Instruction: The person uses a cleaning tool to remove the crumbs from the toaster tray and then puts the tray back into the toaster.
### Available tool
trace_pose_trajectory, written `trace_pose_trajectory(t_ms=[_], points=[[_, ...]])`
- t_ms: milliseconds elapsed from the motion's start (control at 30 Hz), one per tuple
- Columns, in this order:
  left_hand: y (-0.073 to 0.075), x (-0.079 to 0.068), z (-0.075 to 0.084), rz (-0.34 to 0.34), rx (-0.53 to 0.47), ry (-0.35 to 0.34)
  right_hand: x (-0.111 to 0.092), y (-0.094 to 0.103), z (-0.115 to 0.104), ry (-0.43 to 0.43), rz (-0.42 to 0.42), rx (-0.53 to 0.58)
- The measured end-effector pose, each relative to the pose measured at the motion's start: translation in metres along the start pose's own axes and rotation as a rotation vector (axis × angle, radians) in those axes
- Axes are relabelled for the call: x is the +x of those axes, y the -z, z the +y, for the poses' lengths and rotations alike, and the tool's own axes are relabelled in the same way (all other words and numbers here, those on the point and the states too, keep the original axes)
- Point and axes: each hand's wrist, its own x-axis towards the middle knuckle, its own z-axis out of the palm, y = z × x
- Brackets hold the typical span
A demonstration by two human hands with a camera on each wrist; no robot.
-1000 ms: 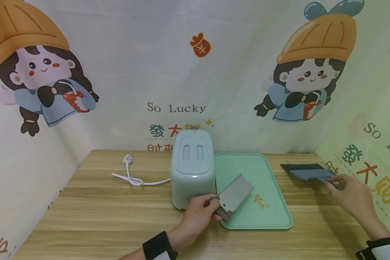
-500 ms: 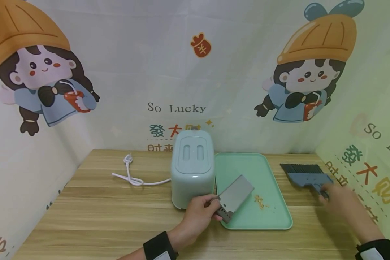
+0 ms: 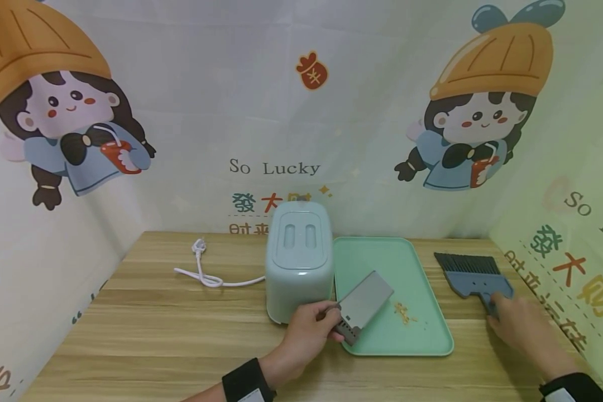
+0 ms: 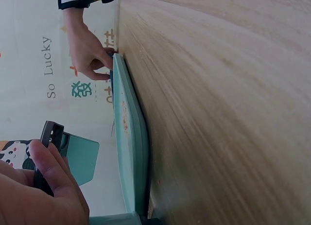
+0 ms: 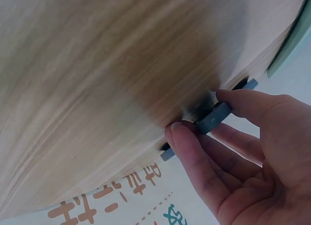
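My left hand [image 3: 306, 335] pinches the dark slotted end of a grey metal crumb tray [image 3: 368, 298], thumb on top. The crumb tray is tilted over the near left corner of a mint-green serving tray [image 3: 369, 254]. Yellowish crumbs [image 3: 403, 312] lie scattered on that serving tray. Right of it, a blue cleaning brush [image 3: 469, 279] lies low over the table, black bristles pointing away. My right hand [image 3: 520, 329] is at its handle; in the right wrist view, thumb and fingertips sit on either side of the handle [image 5: 213, 119].
A pale blue toaster [image 3: 297, 290] with a covered top stands left of the serving tray, close to my left hand. Its white cord [image 3: 211, 281] and plug lie on the wooden table [image 3: 156, 335] to the left. A printed cloth backdrop [image 3: 372, 123] rises behind and on both sides.
My right hand has lowered the brush and turned it flatter, its handle swinging toward me. The left hand and the crumb tray have stayed in place.
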Motion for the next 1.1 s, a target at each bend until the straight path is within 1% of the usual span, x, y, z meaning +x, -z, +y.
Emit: trace_pose_trajectory(t_ms=[67,167,267,467,533,600,633,700,767,833,900,1000,1033,1100], points=[[0.0,0.004,-0.006,0.004,0.0,-0.004,-0.001,0.0,-0.001,-0.011,-0.01,0.009],[0.001,0.005,-0.01,0.007,0.003,-0.01,-0.001,-0.001,-0.003,-0.03,-0.042,0.022],[0.001,0.006,-0.011,0.007,-0.001,-0.006,-0.001,-0.001,-0.004,-0.05,-0.086,0.025],[0.0,0.005,-0.009,0.015,0.003,-0.003,0.002,-0.001,-0.007,-0.068,-0.133,0.015],[0.0,0.004,-0.009,0.015,0.004,-0.006,0.003,0.002,-0.01,-0.074,-0.124,0.02],[-0.001,0.004,-0.008,0.013,-0.01,-0.011,0.006,0.009,-0.017,-0.061,-0.081,0.05],[-0.002,0.004,-0.008,0.008,-0.021,-0.011,0.007,0.013,-0.023,-0.048,-0.042,0.083],[-0.004,0.004,-0.007,-0.002,-0.046,-0.014,0.012,0.023,-0.038,-0.025,0.024,0.19],[-0.005,0.004,-0.005,-0.008,-0.077,-0.011,0.017,0.034,-0.06,-0.017,0.042,0.346],[-0.007,0.004,-0.004,-0.006,-0.109,-0.009,0.021,0.042,-0.084,-0.046,-0.026,0.574],[-0.011,0.002,-0.003,-0.003,-0.141,-0.013,0.023,0.046,-0.108,-0.122,-0.136,0.816],[-0.016,0.0,-0.001,0.002,-0.174,-0.026,0.025,0.046,-0.134,-0.232,-0.306,1.138],[-0.018,-0.001,0.0,0.002,-0.182,-0.028,0.027,0.045,-0.141,-0.263,-0.346,1.218],[-0.02,-0.001,0.0,0.005,-0.197,-0.033,0.028,0.044,-0.153,-0.294,-0.418,1.335]])
